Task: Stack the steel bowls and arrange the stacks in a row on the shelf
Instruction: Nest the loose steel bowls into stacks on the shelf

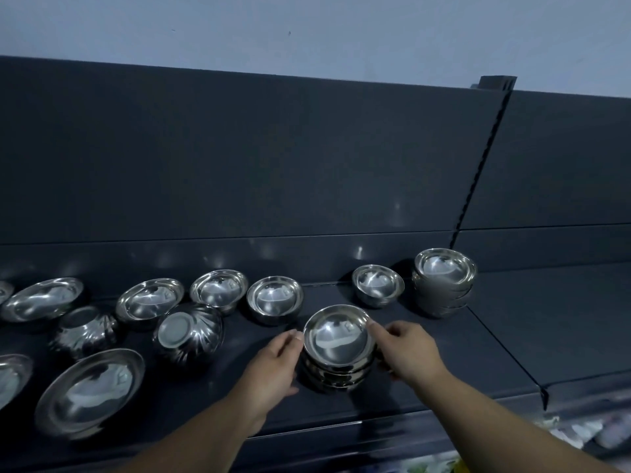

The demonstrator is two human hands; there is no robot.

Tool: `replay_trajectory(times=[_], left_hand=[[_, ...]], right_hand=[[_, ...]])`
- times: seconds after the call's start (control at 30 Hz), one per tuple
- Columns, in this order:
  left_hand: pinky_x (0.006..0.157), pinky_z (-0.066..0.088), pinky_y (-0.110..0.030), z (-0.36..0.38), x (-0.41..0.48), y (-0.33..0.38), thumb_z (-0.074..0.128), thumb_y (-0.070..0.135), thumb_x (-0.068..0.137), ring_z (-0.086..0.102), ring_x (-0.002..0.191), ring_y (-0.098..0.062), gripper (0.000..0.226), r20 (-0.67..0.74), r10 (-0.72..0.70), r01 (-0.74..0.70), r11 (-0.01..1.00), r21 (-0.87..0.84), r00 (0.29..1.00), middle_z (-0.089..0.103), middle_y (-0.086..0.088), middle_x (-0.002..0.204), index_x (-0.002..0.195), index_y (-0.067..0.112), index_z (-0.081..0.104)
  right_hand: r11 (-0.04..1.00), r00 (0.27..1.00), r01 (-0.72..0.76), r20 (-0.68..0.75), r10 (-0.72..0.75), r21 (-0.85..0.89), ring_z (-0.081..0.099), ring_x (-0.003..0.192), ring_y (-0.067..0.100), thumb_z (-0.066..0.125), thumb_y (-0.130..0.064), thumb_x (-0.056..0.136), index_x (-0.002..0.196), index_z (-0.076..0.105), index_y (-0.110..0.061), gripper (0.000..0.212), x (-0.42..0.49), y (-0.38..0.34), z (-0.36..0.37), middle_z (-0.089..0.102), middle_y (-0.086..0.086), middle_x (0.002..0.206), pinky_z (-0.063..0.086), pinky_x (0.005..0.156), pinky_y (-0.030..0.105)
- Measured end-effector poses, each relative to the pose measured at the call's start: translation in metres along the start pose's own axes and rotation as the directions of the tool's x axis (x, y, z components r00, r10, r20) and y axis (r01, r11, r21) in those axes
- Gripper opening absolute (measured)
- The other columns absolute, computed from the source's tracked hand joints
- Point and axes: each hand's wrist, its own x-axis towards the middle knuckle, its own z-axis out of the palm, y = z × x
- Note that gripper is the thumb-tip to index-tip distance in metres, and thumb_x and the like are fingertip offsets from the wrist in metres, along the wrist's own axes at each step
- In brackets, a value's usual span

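Head view: the small nested stack of shiny round steel bowls (pixel 338 349) stands upright on the dark grey metal shelf (pixel 495 353), near its front edge, and I have it between both hands. My left hand (pixel 273 365) holds it at 9 o'clock, with the thumb by the top rim and the fingers curved round the wall lower down. My right hand (pixel 408 356) holds it at 3 o'clock, with the forefinger on the rim. So both hands are grasping and neither is released.

The tall stack of the same steel bowls (pixel 444 285) stands by the back panel, at about 1 o'clock from my stack. A single steel bowl (pixel 377 285) stands between them. I judge that the move goes back and to the right, so the right hand leads and the single bowl is in the way.
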Motion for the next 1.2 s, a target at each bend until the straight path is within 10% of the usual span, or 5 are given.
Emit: replay_trajectory(times=[0.4, 0.7, 1.2], left_hand=[[0.079, 0.052, -0.023, 0.014, 0.026, 0.004, 0.054, 0.035, 0.095, 0.059, 0.112, -0.019, 0.048, -0.031, 0.006, -0.011, 0.988, -0.156, 0.999, 0.059, -0.001, 0.127, 0.141, 0.028, 0.041], [0.077, 0.051, -0.025, 0.033, 0.046, 0.006, 0.059, 0.027, 0.093, 0.064, 0.107, -0.013, 0.017, -0.183, -0.012, -0.020, 0.985, -0.173, 0.983, 0.070, 0.004, 0.112, 0.105, 0.039, 0.063], [0.082, 0.056, -0.029, 0.035, 0.048, 0.013, 0.059, 0.028, 0.093, 0.065, 0.102, -0.007, 0.018, -0.281, -0.029, -0.012, 0.990, -0.143, 0.959, 0.071, 0.010, 0.109, 0.108, 0.033, 0.066]], right_hand=[[0.897, 0.920, -0.137, 0.390, -0.043, 0.421, 0.069, 0.098, 0.013, 0.049, -0.040, 0.097, 0.102, 0.067, -0.020, 0.028, 0.023, 0.010, -0.001, 0.073, -0.003, 0.104, 0.055, 0.090, 0.034], [0.756, 0.894, -0.420, 0.374, 0.249, 0.502, 0.061, 0.101, 0.033, 0.048, -0.046, 0.096, 0.127, 0.052, -0.005, 0.052, 0.104, 0.034, -0.008, 0.058, 0.020, 0.126, 0.052, 0.079, 0.038], [0.803, 0.935, -0.322, 0.301, 0.187, 0.501, 0.064, 0.066, 0.024, 0.043, -0.022, 0.098, 0.102, 0.060, 0.005, 0.033, 0.133, -0.002, -0.022, 0.065, 0.018, 0.080, 0.054, 0.054, 0.032]])
